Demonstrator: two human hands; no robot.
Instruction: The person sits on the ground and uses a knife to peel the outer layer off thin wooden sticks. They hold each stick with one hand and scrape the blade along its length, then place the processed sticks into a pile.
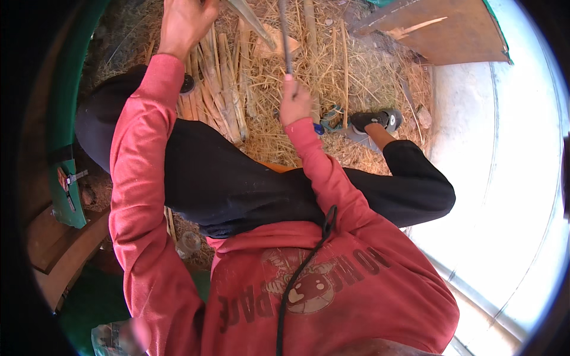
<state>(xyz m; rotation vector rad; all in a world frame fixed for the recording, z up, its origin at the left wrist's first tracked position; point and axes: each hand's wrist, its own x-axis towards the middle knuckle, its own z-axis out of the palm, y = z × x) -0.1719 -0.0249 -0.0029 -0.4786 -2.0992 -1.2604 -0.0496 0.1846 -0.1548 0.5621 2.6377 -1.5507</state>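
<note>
At the top edge my left hand (185, 25) is closed, its fingertips partly cut off by the picture's rim. A pale split bamboo piece (254, 25) slants down from beside those fingers, and they appear to hold it. Its lower end is over a light wood block (276, 41) on the ground. My right hand (295, 104), slightly blurred, is wrapped round the grip of a long, thin, dark-bladed knife (285, 41). The blade points away from me, seen nearly edge-on, right of the bamboo. Its far end leaves the picture.
Split bamboo strips (222, 89) lie between my legs on ground littered with shavings (326, 53). My sandalled foot (377, 120) rests at the right. A brown wooden panel (439, 32) stands far right, near a pale sheet wall (493, 148). Tools hang on a green board (70, 190) at left.
</note>
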